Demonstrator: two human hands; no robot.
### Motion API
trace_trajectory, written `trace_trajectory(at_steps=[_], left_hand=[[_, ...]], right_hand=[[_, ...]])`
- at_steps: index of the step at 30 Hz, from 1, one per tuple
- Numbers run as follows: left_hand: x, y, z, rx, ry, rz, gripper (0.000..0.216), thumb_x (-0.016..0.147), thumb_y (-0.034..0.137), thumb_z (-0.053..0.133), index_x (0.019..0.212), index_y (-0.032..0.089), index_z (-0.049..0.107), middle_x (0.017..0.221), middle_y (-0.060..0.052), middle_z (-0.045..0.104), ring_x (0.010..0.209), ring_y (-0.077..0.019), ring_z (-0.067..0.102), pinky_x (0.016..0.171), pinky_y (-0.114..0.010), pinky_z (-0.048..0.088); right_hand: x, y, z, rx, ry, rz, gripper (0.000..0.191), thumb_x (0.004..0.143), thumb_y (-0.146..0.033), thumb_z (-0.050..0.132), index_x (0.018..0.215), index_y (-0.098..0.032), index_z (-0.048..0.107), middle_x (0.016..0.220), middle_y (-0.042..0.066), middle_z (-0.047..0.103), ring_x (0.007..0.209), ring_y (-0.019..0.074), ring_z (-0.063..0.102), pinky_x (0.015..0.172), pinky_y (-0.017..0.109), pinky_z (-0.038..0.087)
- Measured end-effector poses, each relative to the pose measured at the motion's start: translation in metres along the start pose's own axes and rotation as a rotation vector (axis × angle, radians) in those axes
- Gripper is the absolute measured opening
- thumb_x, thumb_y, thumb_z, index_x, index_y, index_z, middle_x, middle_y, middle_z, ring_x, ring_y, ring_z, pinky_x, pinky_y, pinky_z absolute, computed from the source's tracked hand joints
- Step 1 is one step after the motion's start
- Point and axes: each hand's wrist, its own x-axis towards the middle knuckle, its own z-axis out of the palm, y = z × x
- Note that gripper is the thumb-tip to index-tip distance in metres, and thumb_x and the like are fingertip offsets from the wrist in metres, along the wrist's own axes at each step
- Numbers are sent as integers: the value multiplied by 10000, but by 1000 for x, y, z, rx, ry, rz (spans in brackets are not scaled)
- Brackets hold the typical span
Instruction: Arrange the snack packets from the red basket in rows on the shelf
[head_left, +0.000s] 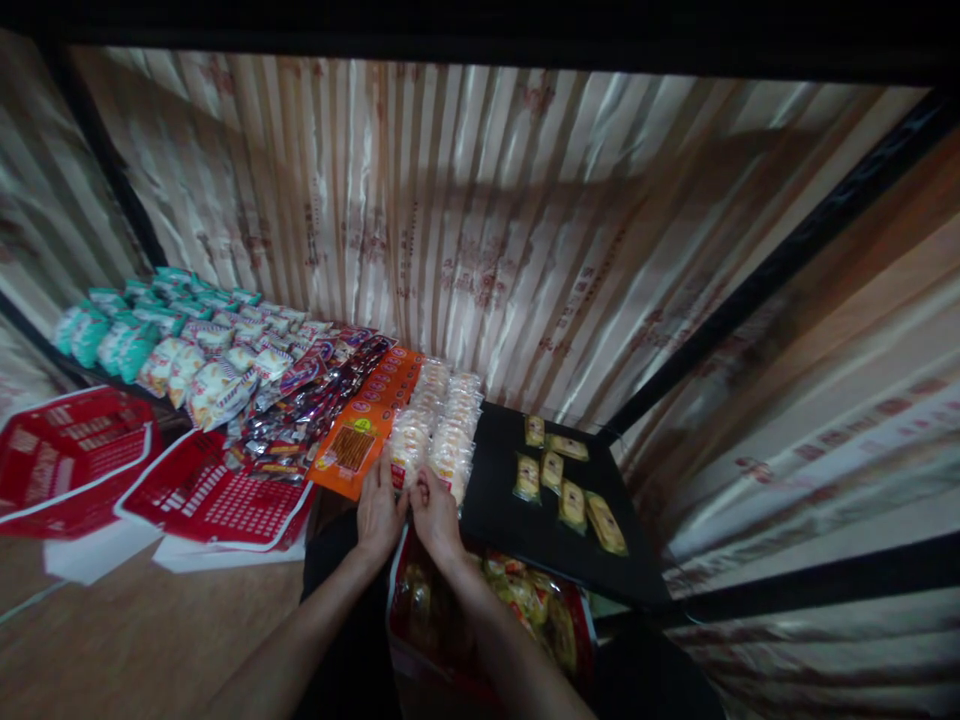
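White packets [455, 430] stand in two rows on the black shelf [491, 525]; both my hands are at the near end.

Left hand [380, 512] has its fingers on the left row, right hand [436, 510] has bent fingers close beside them; can't tell if either is clamped on a packet. Risk: uneven pressure from the front could buckle a row; slippery wrap could let one drop over the front edge into the red basket [587, 612] below. Pushing left could crumple the orange bag [360, 440] alongside. Hard to see: fingertips blurred, nearest packets partly covered by my hands, print unreadable. My right forearm [491, 620] hides some yellow packets [525, 597] in the basket; its bottom is lost in shadow.
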Motion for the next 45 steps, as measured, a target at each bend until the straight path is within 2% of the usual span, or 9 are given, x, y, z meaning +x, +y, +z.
trace_trajectory(at_steps=[3, 5, 10, 14, 17, 21, 28, 37, 45], left_hand=[[1, -4, 5, 11, 14, 25, 628, 778, 244, 494, 1363, 170, 276, 1350, -138, 385, 1242, -285, 362, 1032, -435, 316], [2, -6, 7, 36, 12, 37, 634, 784, 243, 491, 1370, 160, 264, 1352, -145, 378, 1240, -285, 360, 1029, -439, 318], [3, -12, 14, 97, 22, 44, 594, 830, 291, 443, 1371, 124, 263, 1352, -176, 367, 1238, -291, 354, 1016, -442, 329], [4, -13, 18, 59, 40, 37, 586, 823, 294, 460, 1363, 162, 277, 1366, -146, 365, 1262, -289, 331, 1028, -449, 313], [5, -11, 19, 4, 35, 13, 566, 805, 283, 485, 1339, 189, 321, 1364, -124, 385, 1260, -288, 344, 1036, -449, 304], [9, -9, 18, -19, 0, -2, 520, 782, 240, 501, 1288, 189, 393, 1328, -122, 437, 1247, -283, 370, 1041, -435, 301], [14, -10, 19, 9, -25, 44, 465, 802, 265, 483, 1251, 154, 429, 1301, -148, 468, 1251, -283, 370, 1048, -453, 297], [22, -6, 36, -70, 56, 34, 567, 862, 359, 369, 1356, 96, 275, 1415, -168, 328, 1371, -259, 136, 1103, -475, 192], [48, 2, 52, 96, 204, 74, 562, 884, 361, 307, 1371, 84, 265, 1430, -190, 296, 1325, -286, 270, 1040, -469, 317]], right_hand=[[-6, 7, 6, -9, 15, -13, 450, 785, -186, 399, 1225, -136, 479, 931, 98, 679, 756, 175, 659, 716, 312, 535], [-11, 11, 8, -59, 38, -49, 479, 786, -176, 389, 1256, -116, 456, 1092, 144, 629, 900, 190, 640, 797, 340, 521], [-24, 19, -5, -317, 115, -251, 420, 855, -219, 368, 1253, -148, 481, 1358, 132, 433, 1276, 233, 356, 1034, 463, 319], [-30, 35, -19, -515, 250, -170, 462, 879, -296, 381, 1332, -209, 392, 1475, 105, 222, 1350, 302, 156, 1009, 557, 270], [-25, 50, -22, -573, 235, -142, 517, 857, -349, 445, 1356, -254, 350, 1504, 89, 107, 1359, 339, 81, 992, 584, 270], [-13, 61, -22, -508, 187, -224, 558, 860, -298, 447, 1388, -262, 272, 1513, 74, 25, 1365, 307, 94, 1012, 514, 316], [-6, 60, -23, -457, 189, -186, 619, 870, -306, 415, 1421, -204, 153, 1506, 117, 62, 1361, 284, 139, 1023, 481, 321], [-2, 66, -21, -312, 213, -62, 728, 824, -345, 482, 1427, -200, 99, 1504, 123, 48, 1368, 279, 115, 1038, 460, 300], [11, 59, -15, -180, 263, 53, 778, 805, -399, 474, 1424, -134, 84, 1484, 159, 141, 1368, 274, 108, 1065, 480, 233]])
